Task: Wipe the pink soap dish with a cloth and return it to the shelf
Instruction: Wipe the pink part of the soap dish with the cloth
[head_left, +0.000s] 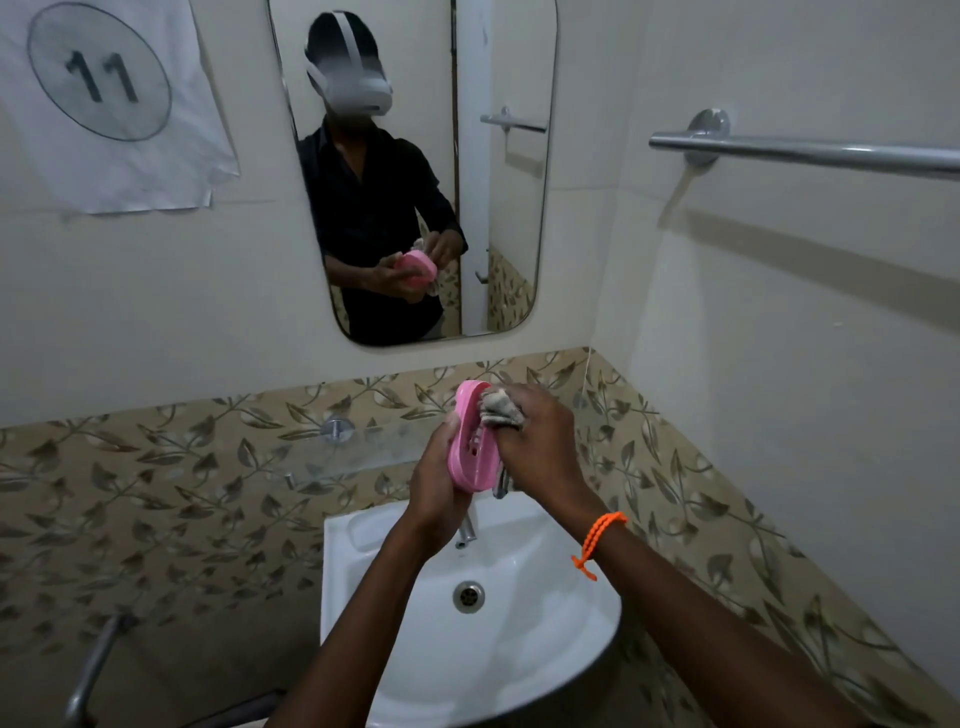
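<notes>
Left hand (435, 480) grips the pink soap dish (471, 439) from behind and below, fingers curled round its back; most fingers hidden by the dish itself. Dish held on edge, nearly upright, hollow side facing right, up in the air above the back rim of the white sink (358, 571), not on the shelf. Right hand (540, 441) clenched round a bunched grey cloth (500, 407), pressing it into the dish's hollow. Right fingertips buried in cloth and not visible; a strip of cloth hangs below the hand, lower end hard to make out against the dish. Orange cord bracelet (597, 540) on right wrist.

Tap (466, 531) mostly hidden behind left wrist, only the spout end shows. Glass shelf (363, 449) on the leaf-patterned tile band just left of and behind the hands; transparent, edges faint, right end covered by hands and dish. Its round metal mount (336, 429) sits above it.

Mirror (415, 171) shows the person's reflection holding dish and cloth; top of mirror cut off by frame. Paper sheet (109, 98) marked 11 on wall upper left, cut off at left and top. Towel rail (810, 153) on right wall runs out of frame. Metal pipe (91, 670) lower left, dim, partly cropped. Sink front edge cut by arms. Side wall close on the right; open air left of the hands, over the shelf.
</notes>
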